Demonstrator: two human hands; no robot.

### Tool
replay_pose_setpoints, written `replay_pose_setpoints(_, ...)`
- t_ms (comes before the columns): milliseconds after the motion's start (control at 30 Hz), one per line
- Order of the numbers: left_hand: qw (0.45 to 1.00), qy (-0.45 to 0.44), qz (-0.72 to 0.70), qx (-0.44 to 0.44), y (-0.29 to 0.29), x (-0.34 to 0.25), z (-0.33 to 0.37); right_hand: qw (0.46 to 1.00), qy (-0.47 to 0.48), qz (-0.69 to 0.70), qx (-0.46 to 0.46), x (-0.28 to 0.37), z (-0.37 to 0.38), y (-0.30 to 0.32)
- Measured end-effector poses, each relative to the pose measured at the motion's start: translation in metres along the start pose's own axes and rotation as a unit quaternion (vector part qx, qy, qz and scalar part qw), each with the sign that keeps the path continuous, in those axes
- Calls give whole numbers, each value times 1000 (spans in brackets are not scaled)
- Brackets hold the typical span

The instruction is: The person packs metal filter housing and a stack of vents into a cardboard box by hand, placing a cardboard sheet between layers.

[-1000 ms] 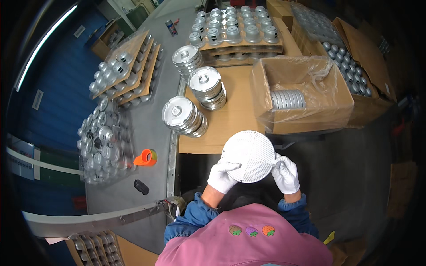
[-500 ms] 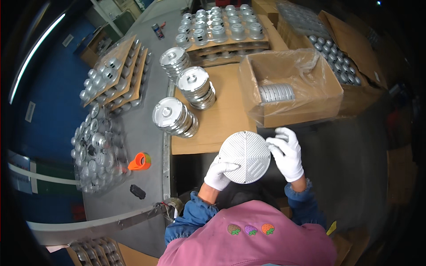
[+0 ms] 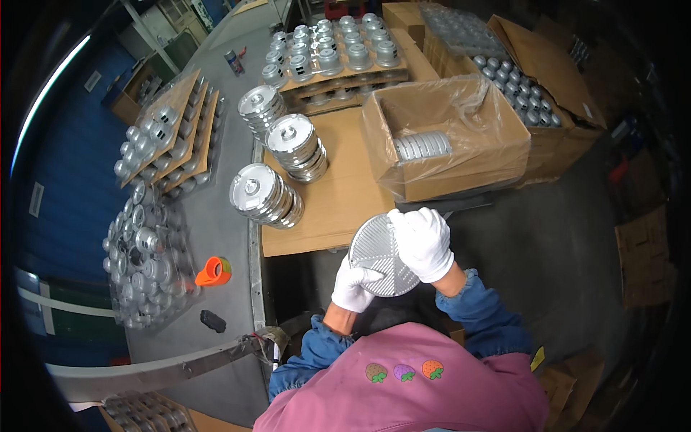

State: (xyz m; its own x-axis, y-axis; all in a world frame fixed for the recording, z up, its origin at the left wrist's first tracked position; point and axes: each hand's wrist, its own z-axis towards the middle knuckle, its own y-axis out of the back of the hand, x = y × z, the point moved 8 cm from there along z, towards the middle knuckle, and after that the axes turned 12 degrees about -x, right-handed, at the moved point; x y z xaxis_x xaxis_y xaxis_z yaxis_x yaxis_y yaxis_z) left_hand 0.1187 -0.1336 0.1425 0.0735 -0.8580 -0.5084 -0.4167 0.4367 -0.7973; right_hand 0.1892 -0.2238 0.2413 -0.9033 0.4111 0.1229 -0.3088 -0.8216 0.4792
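A round ribbed silver-grey metal disc (image 3: 372,248) is held up in front of my body. My left hand (image 3: 353,285), in a white glove, grips its lower left edge, thumb on the ribbed face. Over the disc's upper right part lies my right hand (image 3: 423,243), also gloved in white. Its fingers are curled against the face near the top edge, and whatever they pinch, if anything, is hidden. Beyond my hands, stacks of round silver metal parts (image 3: 252,186) stand on a cardboard sheet (image 3: 349,173).
A plastic-lined carton (image 3: 461,180) holding a row of ribbed discs (image 3: 423,146) stands at the right. Layered trays of metal parts (image 3: 330,61) are at the back. On the grey table (image 3: 234,216) at left lie an orange tape dispenser (image 3: 213,271) and a black object (image 3: 213,321).
My right hand has moved left from beside the disc onto its upper right face, its fingers now curled. The disc has tilted slightly in my left hand. The view has shifted a little.
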Motion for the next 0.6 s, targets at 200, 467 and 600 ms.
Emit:
replay_pose_setpoints(200,998,1,-59,-17,9,6,-2,998,16,-5,59,19,-14,-1)
replay_pose_setpoints(467,996,-2,-71,-50,22,-4,-4,996,-7,19,93,27,-12,-18)
replay_pose_setpoints(600,996,-59,-43,-43,25,-8,-4,997,2,-16,70,23,4,-37)
